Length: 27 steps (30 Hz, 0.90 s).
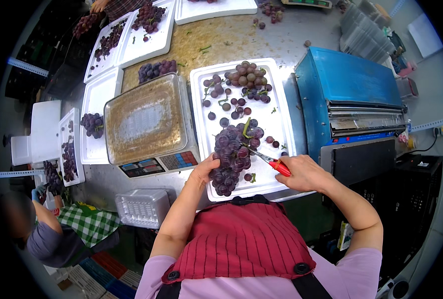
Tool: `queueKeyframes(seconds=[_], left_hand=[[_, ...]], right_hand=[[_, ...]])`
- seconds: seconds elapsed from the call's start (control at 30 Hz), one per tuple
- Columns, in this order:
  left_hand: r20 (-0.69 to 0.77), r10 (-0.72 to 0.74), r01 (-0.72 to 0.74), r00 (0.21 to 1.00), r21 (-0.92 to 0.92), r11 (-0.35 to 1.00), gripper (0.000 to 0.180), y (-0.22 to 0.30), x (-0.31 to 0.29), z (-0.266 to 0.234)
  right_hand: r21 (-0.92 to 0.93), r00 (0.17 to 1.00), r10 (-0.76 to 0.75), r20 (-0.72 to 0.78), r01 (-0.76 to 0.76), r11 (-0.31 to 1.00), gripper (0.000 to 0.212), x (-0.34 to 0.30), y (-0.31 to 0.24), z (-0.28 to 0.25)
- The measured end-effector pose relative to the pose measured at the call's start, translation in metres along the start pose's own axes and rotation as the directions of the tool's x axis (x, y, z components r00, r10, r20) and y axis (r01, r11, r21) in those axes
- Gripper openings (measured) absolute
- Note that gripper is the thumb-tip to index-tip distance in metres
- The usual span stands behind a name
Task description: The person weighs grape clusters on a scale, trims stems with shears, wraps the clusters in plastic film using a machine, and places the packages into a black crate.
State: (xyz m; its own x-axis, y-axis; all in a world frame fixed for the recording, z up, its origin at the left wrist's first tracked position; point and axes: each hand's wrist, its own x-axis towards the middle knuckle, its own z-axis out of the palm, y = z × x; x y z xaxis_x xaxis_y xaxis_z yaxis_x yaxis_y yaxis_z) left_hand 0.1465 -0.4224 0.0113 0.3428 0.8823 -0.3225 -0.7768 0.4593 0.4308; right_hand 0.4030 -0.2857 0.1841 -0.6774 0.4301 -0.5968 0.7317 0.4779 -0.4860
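My left hand (204,169) holds a large bunch of dark purple grapes (233,154) over a white foam tray (276,119). My right hand (304,172) grips red-handled scissors (275,163), their blades pointing into the bunch near its green stem. Loose grapes and a smaller bunch (249,77) lie at the tray's far end.
A weighing scale (146,122) with a steel pan stands left of the tray. A blue film-wrapping machine (351,94) is on the right. More white trays with grapes (146,30) line the far and left side. Another person (47,234) works at lower left beside a clear plastic box (142,207).
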Motion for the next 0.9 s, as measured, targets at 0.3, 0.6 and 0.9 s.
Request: queueKeyframes(seconds=[0.3,0.6,0.9], left_hand=[[-0.202,-0.108,0.144,0.973,0.173,0.974,0.067,0.017,0.019,0.025],[-0.234,-0.250,0.300,0.940,0.207,0.931,0.056,0.041,0.048,0.058],[-0.250,-0.306,0.354,0.919,0.175,0.919,0.058,0.041,0.047,0.046]], right_hand=[[0.164,0.989,0.146,0.031,-0.149,0.975,0.037,0.007,0.017,0.005],[0.456,0.972,0.216,0.096,-0.236,0.858,0.029,0.019,0.056,0.013],[0.371,0.978,0.180,0.102,-0.205,0.905,0.026,0.026,0.059,0.011]])
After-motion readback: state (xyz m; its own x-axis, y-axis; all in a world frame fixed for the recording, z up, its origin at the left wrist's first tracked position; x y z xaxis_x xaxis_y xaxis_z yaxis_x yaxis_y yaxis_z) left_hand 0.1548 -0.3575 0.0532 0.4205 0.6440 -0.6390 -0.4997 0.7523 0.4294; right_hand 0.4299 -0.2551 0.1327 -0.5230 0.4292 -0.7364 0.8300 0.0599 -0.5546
